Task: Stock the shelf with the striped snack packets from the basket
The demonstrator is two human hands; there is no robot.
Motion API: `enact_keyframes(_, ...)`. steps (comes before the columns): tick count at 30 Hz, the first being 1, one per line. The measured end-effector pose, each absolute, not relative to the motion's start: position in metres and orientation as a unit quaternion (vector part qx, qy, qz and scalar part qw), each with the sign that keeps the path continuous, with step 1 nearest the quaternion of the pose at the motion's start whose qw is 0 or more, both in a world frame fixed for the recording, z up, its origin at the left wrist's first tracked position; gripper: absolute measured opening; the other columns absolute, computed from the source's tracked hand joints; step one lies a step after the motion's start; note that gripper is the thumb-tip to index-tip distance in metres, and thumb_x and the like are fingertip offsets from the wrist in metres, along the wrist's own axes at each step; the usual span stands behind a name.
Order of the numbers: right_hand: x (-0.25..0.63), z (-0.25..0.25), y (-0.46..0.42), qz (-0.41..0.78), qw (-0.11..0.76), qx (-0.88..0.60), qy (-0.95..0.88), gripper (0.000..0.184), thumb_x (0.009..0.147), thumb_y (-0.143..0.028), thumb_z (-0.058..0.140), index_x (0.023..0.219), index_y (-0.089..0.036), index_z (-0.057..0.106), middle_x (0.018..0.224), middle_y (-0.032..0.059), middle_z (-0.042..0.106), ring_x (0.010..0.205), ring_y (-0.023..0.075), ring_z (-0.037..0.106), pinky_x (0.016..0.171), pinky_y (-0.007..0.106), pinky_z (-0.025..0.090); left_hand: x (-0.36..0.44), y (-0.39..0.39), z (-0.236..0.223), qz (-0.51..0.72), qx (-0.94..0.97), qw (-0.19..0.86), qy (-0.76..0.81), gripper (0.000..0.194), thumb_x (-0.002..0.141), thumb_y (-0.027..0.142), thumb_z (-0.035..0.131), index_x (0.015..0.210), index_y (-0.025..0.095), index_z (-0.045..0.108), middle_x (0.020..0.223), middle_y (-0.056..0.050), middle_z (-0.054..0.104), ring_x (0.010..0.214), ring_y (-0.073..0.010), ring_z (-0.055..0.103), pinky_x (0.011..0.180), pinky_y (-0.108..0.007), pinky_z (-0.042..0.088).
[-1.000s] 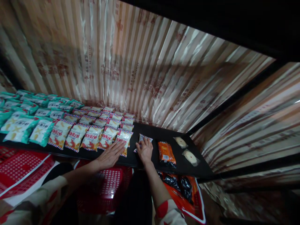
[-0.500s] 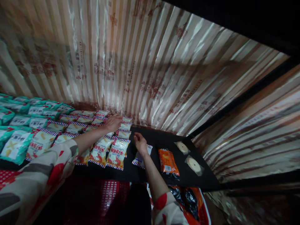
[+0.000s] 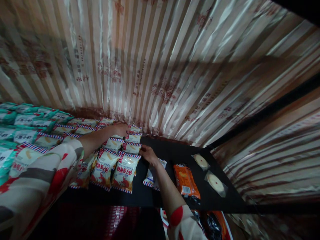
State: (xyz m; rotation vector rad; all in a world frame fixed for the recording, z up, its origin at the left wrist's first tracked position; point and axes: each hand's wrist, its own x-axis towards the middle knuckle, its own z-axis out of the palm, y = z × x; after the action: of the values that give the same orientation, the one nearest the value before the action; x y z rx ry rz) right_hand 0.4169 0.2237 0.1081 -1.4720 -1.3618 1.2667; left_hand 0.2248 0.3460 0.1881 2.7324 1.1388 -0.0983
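My left hand [image 3: 121, 129] reaches to the back of the rows, over the white snack packets with red-and-blue striped edges. Its fingers are dim and partly hidden, so their grip cannot be made out. My right hand [image 3: 148, 154] is at the right side of these rows, fingers bent but apart, its tips at the edge of a striped snack packet [image 3: 131, 148]. In front stands a larger-looking packet [image 3: 125, 171] with red lettering. Under my right wrist a single packet [image 3: 149, 176] lies on the black shelf [image 3: 167, 150].
Green snack packets [image 3: 26, 136] fill the left side. An orange packet [image 3: 185, 178] and two round pale items in clear wrap [image 3: 216, 183] lie at right. Behind hangs a striped, shiny curtain [image 3: 160, 70]. Below are a red basket [image 3: 116, 220] and a container with orange-and-black packets [image 3: 215, 225].
My right hand has moved slightly left, up to the packets' side edge. My left hand stays over the back rows. The view has shifted a little.
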Motion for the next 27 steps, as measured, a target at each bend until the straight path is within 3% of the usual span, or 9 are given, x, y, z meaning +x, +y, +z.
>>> enact_keyframes(5, 0.415, 0.104, 0.224, 0.502, 0.367, -0.574, -0.533, 0.014, 0.064, -0.02, 0.06, 0.077, -0.017, 0.066, 0.066, -0.0025, 0.067, 0.057, 0.0114, 0.058, 0.058, 0.023, 0.047, 0.23, 0.353, 0.175, -0.029, 0.913, 0.095, 0.396, 0.018, 0.071, 0.017, 0.059, 0.083, 0.02, 0.071, 0.085, -0.004, 0.071, 0.08, -0.0187, 0.063, 0.076, -0.028, 0.044)
enact_keyframes(11, 0.412, 0.104, 0.224, 0.462, 0.363, -0.626, -0.513, 0.013, 0.062, -0.018, 0.059, 0.075, -0.018, 0.058, 0.062, -0.0049, 0.062, 0.046, 0.0074, 0.05, 0.041, 0.017, 0.036, 0.228, 0.355, 0.168, 0.013, 0.908, 0.109, 0.405, 0.02, 0.072, 0.019, 0.06, 0.09, 0.021, 0.069, 0.093, -0.002, 0.07, 0.088, -0.0178, 0.061, 0.084, -0.028, 0.042)
enact_keyframes(15, 0.409, 0.101, 0.225, 0.471, 0.409, -0.618, -0.479, 0.014, 0.061, -0.017, 0.056, 0.074, -0.02, 0.051, 0.058, -0.0072, 0.058, 0.046, 0.0074, 0.051, 0.043, 0.018, 0.038, 0.227, 0.354, 0.172, 0.047, 0.898, 0.121, 0.421, 0.022, 0.075, 0.022, 0.059, 0.095, 0.023, 0.067, 0.096, 0.0, 0.07, 0.089, -0.016, 0.061, 0.083, -0.024, 0.042)
enact_keyframes(20, 0.407, 0.099, 0.229, 0.496, 0.432, -0.609, -0.443, 0.026, 0.058, -0.013, 0.057, 0.081, -0.021, 0.052, 0.058, -0.0081, 0.059, 0.048, 0.0079, 0.053, 0.049, 0.019, 0.044, 0.227, 0.353, 0.171, 0.073, 0.883, 0.156, 0.438, 0.023, 0.077, 0.024, 0.058, 0.098, 0.021, 0.066, 0.091, 0.001, 0.07, 0.08, -0.0136, 0.063, 0.067, -0.019, 0.044)
enact_keyframes(27, 0.404, 0.102, 0.23, 0.483, 0.427, -0.628, -0.436, 0.015, 0.058, -0.016, 0.058, 0.072, -0.02, 0.052, 0.058, -0.0059, 0.061, 0.048, 0.0096, 0.054, 0.048, 0.021, 0.045, 0.213, 0.352, 0.171, 0.093, 0.881, 0.162, 0.434, 0.019, 0.079, 0.03, 0.056, 0.09, 0.018, 0.066, 0.088, 0.0, 0.07, 0.082, -0.0142, 0.062, 0.068, -0.019, 0.043)
